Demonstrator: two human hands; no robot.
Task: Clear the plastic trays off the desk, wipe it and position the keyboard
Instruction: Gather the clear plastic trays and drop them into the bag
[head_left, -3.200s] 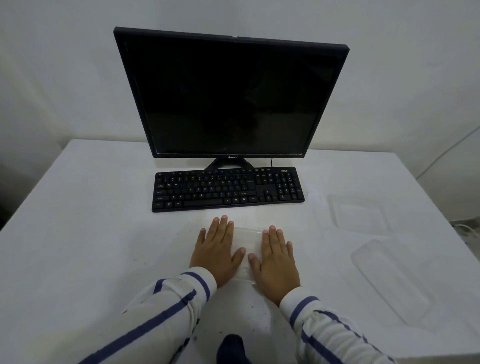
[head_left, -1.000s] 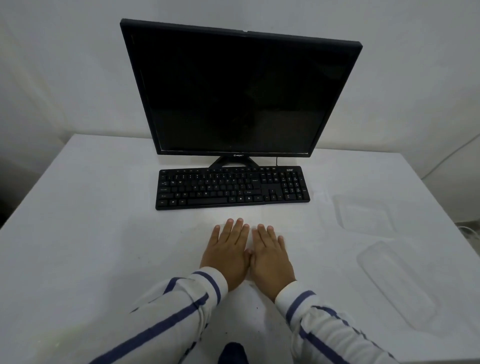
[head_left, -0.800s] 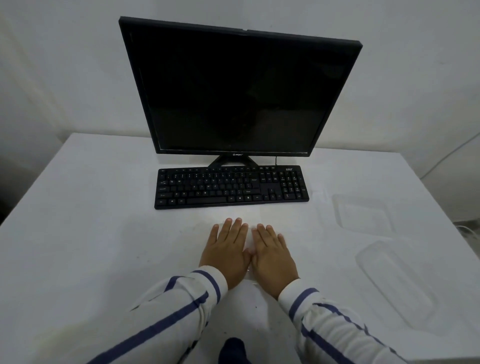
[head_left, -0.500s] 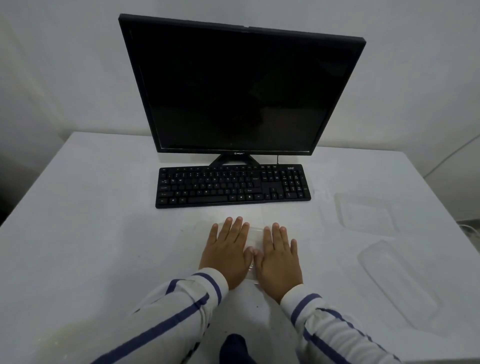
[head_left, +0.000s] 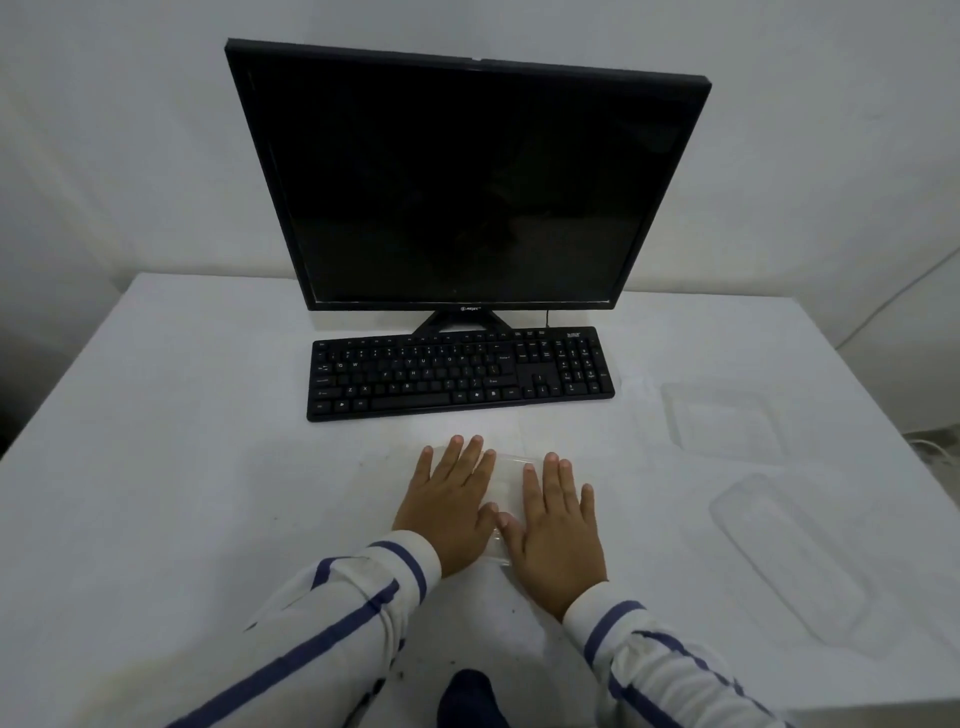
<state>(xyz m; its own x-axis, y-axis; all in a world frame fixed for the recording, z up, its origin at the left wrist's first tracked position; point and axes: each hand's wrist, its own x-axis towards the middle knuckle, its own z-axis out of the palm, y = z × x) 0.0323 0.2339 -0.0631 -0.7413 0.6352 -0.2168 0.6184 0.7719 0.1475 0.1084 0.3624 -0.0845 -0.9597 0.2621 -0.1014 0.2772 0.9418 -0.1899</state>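
The left hand (head_left: 449, 506) and right hand (head_left: 558, 525) lie palm down side by side, fingers straight and slightly apart, thumbs nearly meeting, both pressed flat on a clear tray (head_left: 504, 486) at the near middle of the desk (head_left: 182, 441). This tray is see-through and almost lost against the white top; only a glossy strip with a rounded near corner shows between the hands, so its long axis cannot be told. Striped white sleeves (head_left: 363, 597) run back from the wrists to the near edge. Just beyond the fingertips, apart from them, sits the black keyboard (head_left: 460, 374), its long axis running left to right, number pad at the right end, left end a touch nearer. Right behind it stands the dark monitor (head_left: 467, 182) on its stand. To the right of the keyboard lies a clear square tray (head_left: 724, 423), shallow, with a raised rim, roughly square to the desk. Nearer and further right lies a clear long tray (head_left: 795, 561) with rounded ends, its long axis slanting from far left to near right, close to the desk's right edge
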